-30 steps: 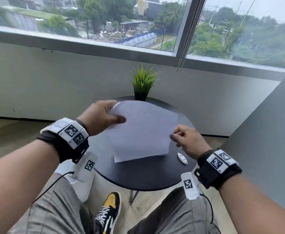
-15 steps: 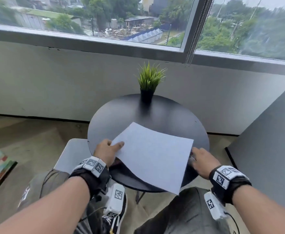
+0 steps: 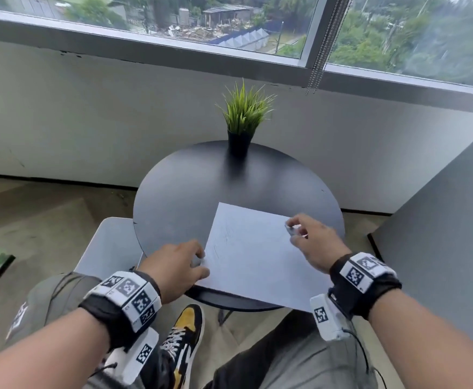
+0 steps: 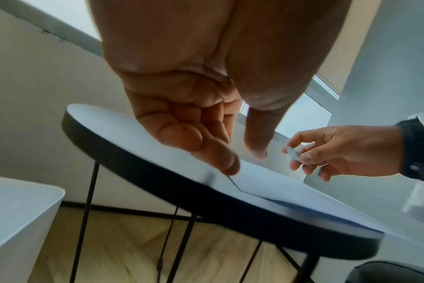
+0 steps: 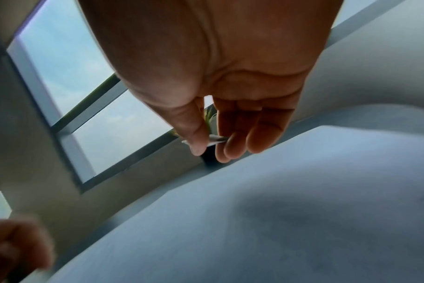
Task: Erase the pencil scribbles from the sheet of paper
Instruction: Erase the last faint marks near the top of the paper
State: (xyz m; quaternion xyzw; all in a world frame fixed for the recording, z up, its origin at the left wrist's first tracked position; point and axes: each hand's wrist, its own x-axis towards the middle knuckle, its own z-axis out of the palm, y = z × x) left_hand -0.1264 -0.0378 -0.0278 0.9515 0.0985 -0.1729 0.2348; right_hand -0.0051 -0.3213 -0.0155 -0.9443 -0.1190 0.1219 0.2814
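Head view: the sheet of paper [image 3: 253,255] lies on the round black table [image 3: 190,192], its near corner hanging over the table's edge. The left hand [image 3: 177,269] sits at the sheet's left edge, fingertips on the paper. The right hand [image 3: 315,240] hovers over the sheet's far right corner, pinching a small white eraser [image 3: 292,230] between thumb and fingers. Faint pencil scribbles [image 3: 224,237] show between the two hands, nearer the left one. A potted grass plant [image 3: 242,119] stands at the table's far side, well beyond both grips.

Left wrist view: the left hand's fingertips [image 4: 226,160] press down at the paper's edge, fingers fairly straight, gripping nothing. Across the sheet, the right hand holds the eraser [image 4: 294,153] just above the paper.

Right wrist view: thumb and fingers are closed on the eraser [image 5: 214,140], the blurred sheet [image 5: 278,220] beneath the palm.
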